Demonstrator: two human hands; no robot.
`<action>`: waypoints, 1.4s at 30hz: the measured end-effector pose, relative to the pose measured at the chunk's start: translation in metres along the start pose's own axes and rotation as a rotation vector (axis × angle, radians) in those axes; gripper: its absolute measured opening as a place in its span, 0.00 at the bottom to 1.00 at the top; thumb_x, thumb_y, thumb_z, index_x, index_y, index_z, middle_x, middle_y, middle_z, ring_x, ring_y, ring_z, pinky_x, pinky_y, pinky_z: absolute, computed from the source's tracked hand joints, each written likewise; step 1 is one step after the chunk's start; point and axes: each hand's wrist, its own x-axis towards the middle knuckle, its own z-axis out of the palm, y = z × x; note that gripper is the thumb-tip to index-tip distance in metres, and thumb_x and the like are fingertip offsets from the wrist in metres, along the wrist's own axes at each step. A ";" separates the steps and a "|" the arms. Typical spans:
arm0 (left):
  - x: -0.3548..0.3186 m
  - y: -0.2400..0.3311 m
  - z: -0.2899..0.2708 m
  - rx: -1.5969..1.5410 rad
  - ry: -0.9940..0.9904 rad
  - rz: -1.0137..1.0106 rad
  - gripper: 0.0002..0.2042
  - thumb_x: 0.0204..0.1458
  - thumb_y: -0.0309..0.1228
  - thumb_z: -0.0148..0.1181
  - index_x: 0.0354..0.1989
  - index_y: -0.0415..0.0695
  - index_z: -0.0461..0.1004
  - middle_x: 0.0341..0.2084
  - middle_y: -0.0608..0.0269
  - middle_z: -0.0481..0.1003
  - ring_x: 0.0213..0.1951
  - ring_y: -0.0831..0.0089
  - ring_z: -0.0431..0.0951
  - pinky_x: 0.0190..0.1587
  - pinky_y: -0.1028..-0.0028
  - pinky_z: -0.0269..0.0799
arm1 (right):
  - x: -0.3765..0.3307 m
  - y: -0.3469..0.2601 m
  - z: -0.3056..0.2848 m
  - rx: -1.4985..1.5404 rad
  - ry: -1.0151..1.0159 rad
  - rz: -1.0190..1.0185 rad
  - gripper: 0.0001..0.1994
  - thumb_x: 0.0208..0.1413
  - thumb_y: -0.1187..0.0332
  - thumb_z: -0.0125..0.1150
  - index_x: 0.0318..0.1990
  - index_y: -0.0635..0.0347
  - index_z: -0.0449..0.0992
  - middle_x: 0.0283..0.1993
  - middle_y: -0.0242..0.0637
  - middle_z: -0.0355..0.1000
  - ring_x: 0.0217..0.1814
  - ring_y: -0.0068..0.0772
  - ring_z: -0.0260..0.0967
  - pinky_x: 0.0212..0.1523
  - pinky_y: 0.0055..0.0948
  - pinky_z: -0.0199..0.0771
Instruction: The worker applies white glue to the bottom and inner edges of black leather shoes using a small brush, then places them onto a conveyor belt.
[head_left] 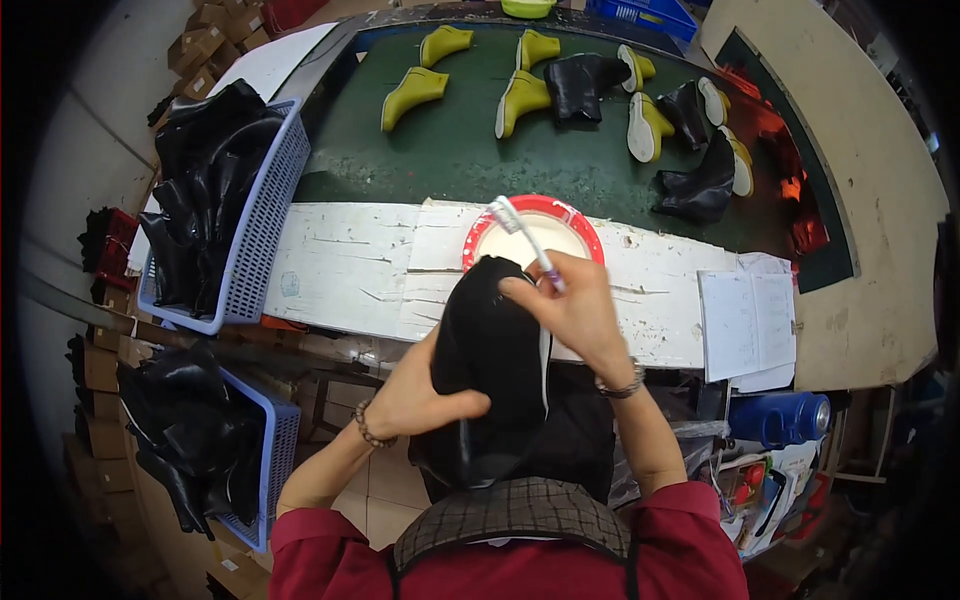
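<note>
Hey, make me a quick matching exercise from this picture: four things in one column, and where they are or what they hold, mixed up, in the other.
Things
1. Toothbrush
2. Black piece
3. Red-rimmed bowl
4. Papers

Places and states
A. At the right end of the white board
B. Held by the left hand, which has its thumb across the near side
C. Between the thumb and fingers of the right hand
D. Holding something creamy white

Pairs: 1-C, 2-B, 3-D, 4-A
</note>
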 end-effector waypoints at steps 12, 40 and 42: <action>0.029 -0.004 -0.053 0.158 0.135 -0.161 0.16 0.54 0.35 0.73 0.42 0.33 0.81 0.32 0.63 0.82 0.35 0.79 0.79 0.41 0.76 0.77 | -0.004 0.072 -0.077 -0.738 -0.109 -0.230 0.09 0.57 0.64 0.69 0.41 0.57 0.85 0.32 0.36 0.75 0.31 0.35 0.75 0.31 0.33 0.70; 0.052 0.037 -0.077 -0.045 0.333 0.065 0.08 0.56 0.25 0.69 0.41 0.35 0.81 0.33 0.65 0.82 0.35 0.81 0.80 0.40 0.78 0.77 | 0.015 0.037 -0.029 0.056 0.085 -0.266 0.06 0.53 0.73 0.71 0.39 0.58 0.87 0.35 0.33 0.78 0.38 0.28 0.72 0.43 0.29 0.66; 0.052 0.038 -0.084 -0.109 0.159 -0.010 0.14 0.53 0.25 0.71 0.47 0.34 0.80 0.38 0.62 0.83 0.38 0.80 0.80 0.44 0.77 0.78 | 0.034 0.034 -0.035 0.026 0.079 -0.346 0.06 0.54 0.72 0.72 0.39 0.56 0.87 0.33 0.31 0.77 0.34 0.26 0.70 0.42 0.28 0.63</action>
